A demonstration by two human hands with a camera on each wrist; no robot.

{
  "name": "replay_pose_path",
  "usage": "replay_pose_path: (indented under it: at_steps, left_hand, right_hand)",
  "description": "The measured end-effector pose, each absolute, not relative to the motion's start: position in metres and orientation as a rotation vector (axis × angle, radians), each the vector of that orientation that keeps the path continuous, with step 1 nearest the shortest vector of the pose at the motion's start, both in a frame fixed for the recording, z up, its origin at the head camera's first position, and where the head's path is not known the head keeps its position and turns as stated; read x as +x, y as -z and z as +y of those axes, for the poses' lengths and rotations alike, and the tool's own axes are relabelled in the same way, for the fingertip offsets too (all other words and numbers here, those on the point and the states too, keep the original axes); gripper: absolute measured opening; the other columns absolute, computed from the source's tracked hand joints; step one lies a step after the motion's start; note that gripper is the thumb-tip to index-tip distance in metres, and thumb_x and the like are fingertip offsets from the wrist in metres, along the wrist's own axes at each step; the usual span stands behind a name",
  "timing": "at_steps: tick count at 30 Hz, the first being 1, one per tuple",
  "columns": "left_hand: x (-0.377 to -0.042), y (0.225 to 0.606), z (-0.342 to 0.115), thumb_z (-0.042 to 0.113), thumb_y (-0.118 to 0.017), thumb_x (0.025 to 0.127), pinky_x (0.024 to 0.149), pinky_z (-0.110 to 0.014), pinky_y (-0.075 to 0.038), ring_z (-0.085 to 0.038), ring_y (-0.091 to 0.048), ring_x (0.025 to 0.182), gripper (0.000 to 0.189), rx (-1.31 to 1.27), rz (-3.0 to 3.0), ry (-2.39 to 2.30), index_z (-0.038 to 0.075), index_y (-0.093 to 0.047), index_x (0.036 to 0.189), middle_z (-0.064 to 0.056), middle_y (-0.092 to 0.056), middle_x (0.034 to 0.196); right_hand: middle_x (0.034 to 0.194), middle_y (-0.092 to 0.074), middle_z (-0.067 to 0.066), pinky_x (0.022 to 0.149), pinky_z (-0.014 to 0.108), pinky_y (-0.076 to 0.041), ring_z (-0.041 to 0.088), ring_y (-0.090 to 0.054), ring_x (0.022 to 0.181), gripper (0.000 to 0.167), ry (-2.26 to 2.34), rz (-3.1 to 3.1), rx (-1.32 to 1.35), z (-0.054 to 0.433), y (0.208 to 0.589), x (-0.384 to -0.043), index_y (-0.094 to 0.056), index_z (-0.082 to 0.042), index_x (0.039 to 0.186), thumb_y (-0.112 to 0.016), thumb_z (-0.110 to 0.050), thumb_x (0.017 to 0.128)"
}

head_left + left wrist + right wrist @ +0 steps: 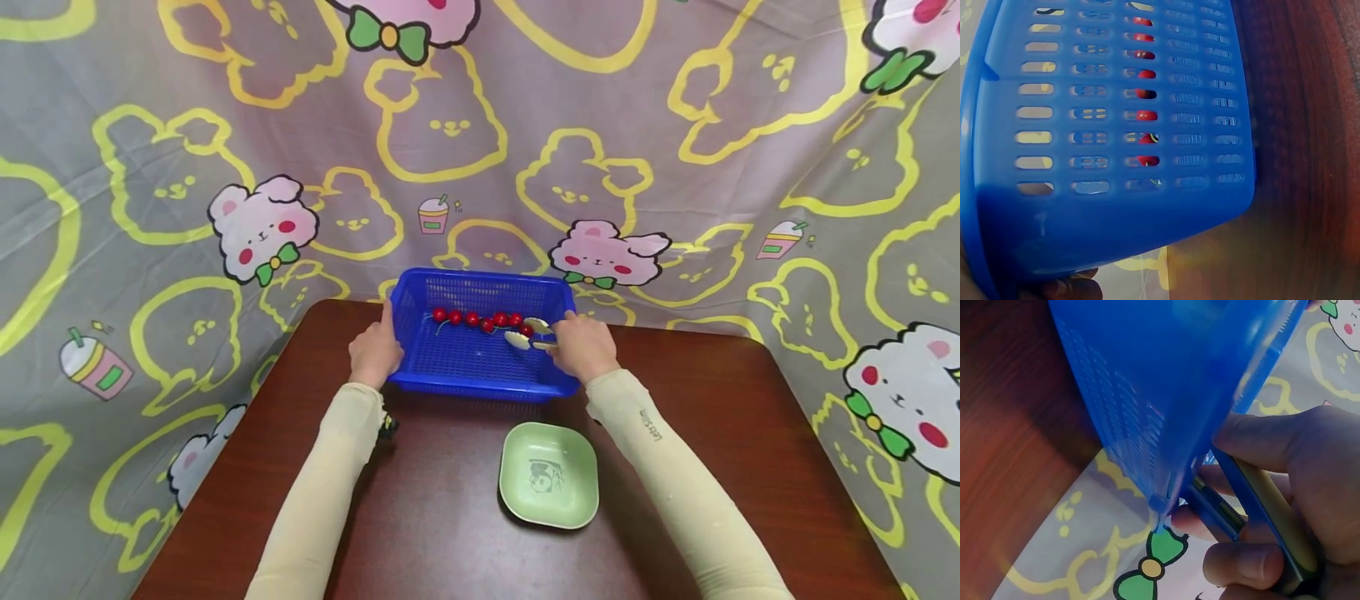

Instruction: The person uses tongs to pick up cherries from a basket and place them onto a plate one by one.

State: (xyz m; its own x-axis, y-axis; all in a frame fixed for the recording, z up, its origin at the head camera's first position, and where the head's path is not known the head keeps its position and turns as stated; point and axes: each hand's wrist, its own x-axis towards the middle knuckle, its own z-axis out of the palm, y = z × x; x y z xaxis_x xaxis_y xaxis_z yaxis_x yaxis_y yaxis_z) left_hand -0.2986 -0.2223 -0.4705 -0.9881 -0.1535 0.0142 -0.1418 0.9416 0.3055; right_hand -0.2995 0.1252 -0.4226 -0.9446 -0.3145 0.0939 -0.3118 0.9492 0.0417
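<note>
A blue plastic basket (480, 385) with slotted walls is at the far side of the table; whether its base touches the wood I cannot tell. Several red cherries (472, 319) with stems lie in a row inside it. On the basket's left rim, my left hand (375, 352) grips the edge, fingertips (1079, 289) curled beneath it in the left wrist view. My right hand (587, 346) holds the basket's right edge and also metal tongs (517, 339). The tongs' heads reach over the basket's inside by the rightmost cherries, and their handle (1272, 519) shows in the right wrist view.
Nearer me on the brown table (442, 517) stands a pale green square dish (549, 508) with a panda print. A patterned cloth (480, 108) hangs behind the table and along its sides, close to the basket's far wall.
</note>
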Motion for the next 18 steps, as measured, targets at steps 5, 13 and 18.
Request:
replay_pose_path:
  at_steps: [5,13,18]
  left_hand:
    - [-0.2986,0.4692,-0.2215,0.019,-0.063,0.097,0.087,-0.062,-0.053,-0.047,-0.068,0.101,0.087,0.241,-3.064,0.475,0.01,-0.011,0.167,-0.026,-0.065,0.13]
    - [-0.2994,0.4701,-0.2207,0.019,-0.063,0.098,0.087,-0.061,-0.053,-0.047,-0.068,0.101,0.087,0.252,-3.067,0.467,0.011,-0.011,0.167,-0.025,-0.065,0.129]
    - [-0.2993,0.47,-0.2208,0.019,-0.063,0.098,0.086,-0.061,-0.053,-0.047,-0.068,0.101,0.086,0.253,-3.067,0.457,0.011,-0.012,0.167,-0.025,-0.065,0.129]
  right_hand:
    - [0.102,-0.069,0.012,0.07,0.048,-0.058,0.032,-0.067,0.077,0.028,0.016,-3.007,0.487,0.128,0.4227,-0.2981,-0.079,-0.011,0.11,-0.079,-0.031,0.091]
    - [0.097,-0.067,0.01,0.07,0.048,-0.057,0.031,-0.068,0.079,0.027,-0.027,-2.988,0.488,0.1316,0.4243,-0.2969,-0.08,-0.013,0.112,-0.079,-0.03,0.091]
    - [0.097,-0.067,0.009,0.068,0.048,-0.056,0.03,-0.068,0.081,0.027,-0.08,-2.974,0.493,0.1356,0.4274,-0.2982,-0.08,-0.014,0.113,-0.078,-0.03,0.091]
